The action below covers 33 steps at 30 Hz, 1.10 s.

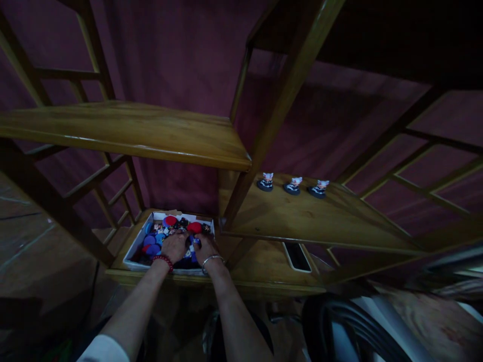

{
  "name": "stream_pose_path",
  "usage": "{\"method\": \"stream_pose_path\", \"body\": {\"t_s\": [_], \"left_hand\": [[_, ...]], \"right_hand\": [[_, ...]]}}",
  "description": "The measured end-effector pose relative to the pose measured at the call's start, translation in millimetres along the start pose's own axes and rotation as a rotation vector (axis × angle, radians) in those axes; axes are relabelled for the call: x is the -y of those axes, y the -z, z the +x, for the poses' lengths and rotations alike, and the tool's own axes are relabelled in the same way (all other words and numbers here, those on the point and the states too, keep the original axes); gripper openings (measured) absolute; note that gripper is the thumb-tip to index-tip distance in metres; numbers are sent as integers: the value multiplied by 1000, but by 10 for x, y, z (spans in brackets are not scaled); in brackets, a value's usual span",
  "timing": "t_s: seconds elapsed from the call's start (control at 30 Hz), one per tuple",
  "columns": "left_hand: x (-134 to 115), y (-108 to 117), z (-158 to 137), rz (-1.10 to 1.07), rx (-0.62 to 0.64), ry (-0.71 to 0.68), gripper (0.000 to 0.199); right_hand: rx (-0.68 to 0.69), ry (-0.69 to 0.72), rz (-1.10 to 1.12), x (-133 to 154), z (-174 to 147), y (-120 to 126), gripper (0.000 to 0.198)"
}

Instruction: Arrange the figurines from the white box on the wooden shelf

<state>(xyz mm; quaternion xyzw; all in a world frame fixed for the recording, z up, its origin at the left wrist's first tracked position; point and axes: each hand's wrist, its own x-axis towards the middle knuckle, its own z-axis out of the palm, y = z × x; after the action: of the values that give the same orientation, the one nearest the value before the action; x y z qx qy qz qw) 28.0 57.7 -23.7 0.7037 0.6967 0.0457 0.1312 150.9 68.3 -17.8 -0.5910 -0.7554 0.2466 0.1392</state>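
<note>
A shallow white box (130, 263) on the lower shelf holds many small figurines and round discs in red, blue and purple. Both hands reach down into it. My left hand (175, 247), with a red bead bracelet at the wrist, is among the pieces in the middle; its fingertips are hidden. Beside it, my right hand (206, 248), wearing a silver bangle, has its fingers curled around a small blue-and-white figurine (195, 243). Dim light blurs the finer detail there. A red disc (194, 228) lies just beyond the right fingers, and another red disc (170, 220) is near the box's back.
Three small figurines on dark round bases, the middle one (293, 186) included, stand along the right shelf (302, 221). A dark phone-like slab with a pale rim (298, 256) lies on the lower shelf. A wooden upper shelf (124, 128) overhangs the box; a post (241, 193) rises beside it.
</note>
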Motion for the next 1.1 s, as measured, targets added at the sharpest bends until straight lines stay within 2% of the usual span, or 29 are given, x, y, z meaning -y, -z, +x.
{"method": "stream_pose_path", "body": {"t_s": [0.13, 0.4, 0.53, 0.73, 1.1], "left_hand": [[-42, -22, 4, 46, -102, 6, 34], [-48, -53, 26, 43, -138, 52, 25], [-51, -44, 13, 28, -88, 37, 24], [-78, 19, -10, 11, -15, 42, 25], [-48, 86, -6, -124, -57, 115, 21]], "right_hand": [[-15, 13, 13, 4, -33, 25, 29], [-30, 40, 27, -7, -51, 44, 28], [-39, 17, 33, -12, -47, 50, 29], [-78, 57, 72, -38, -36, 19, 29], [-63, 14, 36, -38, 4, -4, 30]]}}
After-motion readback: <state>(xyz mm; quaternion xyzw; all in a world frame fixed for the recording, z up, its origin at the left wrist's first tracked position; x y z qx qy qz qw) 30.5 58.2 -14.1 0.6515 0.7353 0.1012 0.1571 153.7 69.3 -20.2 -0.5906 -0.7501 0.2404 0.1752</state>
